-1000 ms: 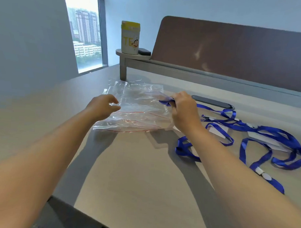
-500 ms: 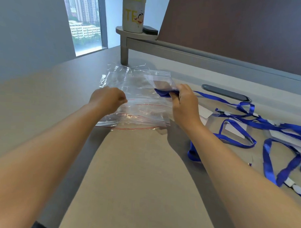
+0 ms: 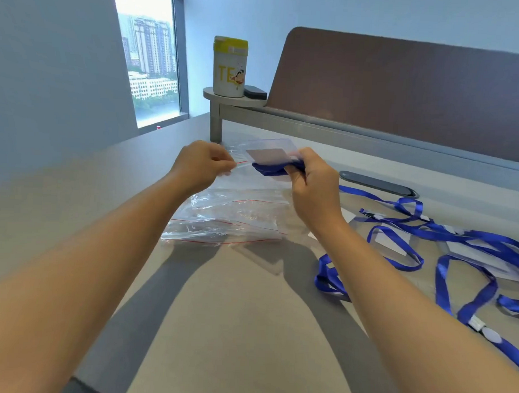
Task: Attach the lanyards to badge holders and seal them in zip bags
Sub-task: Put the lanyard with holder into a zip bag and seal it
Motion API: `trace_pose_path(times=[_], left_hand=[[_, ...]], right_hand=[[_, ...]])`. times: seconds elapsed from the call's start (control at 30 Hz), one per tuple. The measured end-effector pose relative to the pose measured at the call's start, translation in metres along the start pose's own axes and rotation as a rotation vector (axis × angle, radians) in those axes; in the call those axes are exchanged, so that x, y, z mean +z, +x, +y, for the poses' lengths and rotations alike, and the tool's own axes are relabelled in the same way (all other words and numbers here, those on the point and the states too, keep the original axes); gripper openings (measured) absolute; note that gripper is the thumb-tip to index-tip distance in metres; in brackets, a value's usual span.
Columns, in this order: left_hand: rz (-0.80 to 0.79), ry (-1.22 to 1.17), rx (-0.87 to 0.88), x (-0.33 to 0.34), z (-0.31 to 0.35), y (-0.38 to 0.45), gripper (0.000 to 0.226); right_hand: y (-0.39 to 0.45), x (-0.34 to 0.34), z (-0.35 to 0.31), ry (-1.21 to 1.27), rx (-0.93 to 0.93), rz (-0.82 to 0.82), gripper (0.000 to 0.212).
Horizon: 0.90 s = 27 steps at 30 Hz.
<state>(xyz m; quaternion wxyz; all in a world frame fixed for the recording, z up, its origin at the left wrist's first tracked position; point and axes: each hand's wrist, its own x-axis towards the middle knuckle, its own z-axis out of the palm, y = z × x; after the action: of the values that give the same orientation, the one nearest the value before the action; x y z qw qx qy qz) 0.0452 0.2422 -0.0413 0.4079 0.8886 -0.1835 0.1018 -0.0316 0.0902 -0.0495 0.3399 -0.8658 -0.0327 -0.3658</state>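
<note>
Both my hands have risen off the surface (image 3: 247,328) since a moment ago, lifting one zip bag (image 3: 253,178) clear of the pile. Starting at the left, my left hand (image 3: 202,162) pinches the bag's red-lined mouth between thumb and fingertips, that grip pressed together on the plastic. Below it, the pile of spare zip bags (image 3: 228,218) lies flat. My right hand (image 3: 311,180) grips a badge holder (image 3: 268,154) with its folded blue lanyard (image 3: 271,168), fingers curled round the bundle at the bag's mouth; whether it is inside yet I cannot tell. Further right, loose blue lanyards (image 3: 457,235) and more badge holders (image 3: 471,253) sprawl across the surface, behind them a dark cable slot (image 3: 376,184).
</note>
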Motion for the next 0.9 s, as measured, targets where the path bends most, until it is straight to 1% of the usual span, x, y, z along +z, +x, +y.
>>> trace_pose_path(times=[0.07, 0.13, 0.23, 0.33, 0.43, 0.47, 0.5, 0.53, 0.57, 0.6, 0.7, 0.77, 0.8, 0.87, 0.9], left_hand=[[0.007, -0.068, -0.006, -0.005, 0.006, -0.001, 0.022], [-0.002, -0.192, -0.040, -0.011, 0.011, -0.001, 0.021], [-0.080, -0.323, -0.081, -0.017, 0.023, -0.003, 0.022], [-0.215, -0.372, -0.070, -0.020, 0.032, -0.004, 0.022], [-0.357, -0.367, -0.065, -0.025, 0.038, -0.006, 0.003], [-0.367, -0.349, -0.051, -0.025, 0.039, -0.006, 0.012], [-0.355, -0.315, -0.028, -0.026, 0.040, -0.006, 0.019], [-0.316, -0.284, -0.002, -0.025, 0.042, -0.006, 0.020], [-0.264, -0.278, 0.019, -0.025, 0.044, -0.007, 0.016], [-0.216, -0.300, 0.022, -0.025, 0.046, -0.007, 0.009], [-0.099, -0.439, -0.027, -0.022, 0.051, -0.004, 0.017], [-0.044, -0.504, -0.052, -0.022, 0.054, -0.004, 0.016], [-0.023, -0.525, -0.060, -0.022, 0.056, -0.004, 0.015], [-0.001, -0.548, -0.065, -0.023, 0.059, -0.004, 0.015], [0.001, -0.553, -0.067, -0.023, 0.059, -0.005, 0.016]], right_hand=[[0.002, -0.005, 0.003, -0.112, 0.014, -0.074, 0.021], [0.003, -0.011, 0.005, -0.225, 0.026, -0.159, 0.022], [0.004, -0.018, 0.002, -0.306, 0.018, -0.245, 0.023], [0.005, -0.023, -0.004, -0.279, 0.027, -0.281, 0.023], [0.009, -0.027, -0.008, -0.213, 0.071, -0.253, 0.022], [0.011, -0.029, -0.008, -0.194, 0.088, -0.233, 0.022], [0.012, -0.030, -0.009, -0.173, 0.100, -0.212, 0.021], [0.013, -0.031, -0.009, -0.149, 0.106, -0.191, 0.021], [0.014, -0.032, -0.010, -0.123, 0.107, -0.166, 0.021], [0.014, -0.032, -0.012, -0.093, 0.107, -0.140, 0.020], [0.018, -0.035, -0.021, -0.019, 0.103, -0.114, 0.019], [0.020, -0.036, -0.026, -0.017, 0.097, -0.161, 0.025], [0.020, -0.037, -0.028, -0.005, 0.108, -0.194, 0.031], [0.020, -0.038, -0.032, 0.029, 0.136, -0.264, 0.044], [0.020, -0.039, -0.033, -0.007, 0.123, -0.295, 0.045]])
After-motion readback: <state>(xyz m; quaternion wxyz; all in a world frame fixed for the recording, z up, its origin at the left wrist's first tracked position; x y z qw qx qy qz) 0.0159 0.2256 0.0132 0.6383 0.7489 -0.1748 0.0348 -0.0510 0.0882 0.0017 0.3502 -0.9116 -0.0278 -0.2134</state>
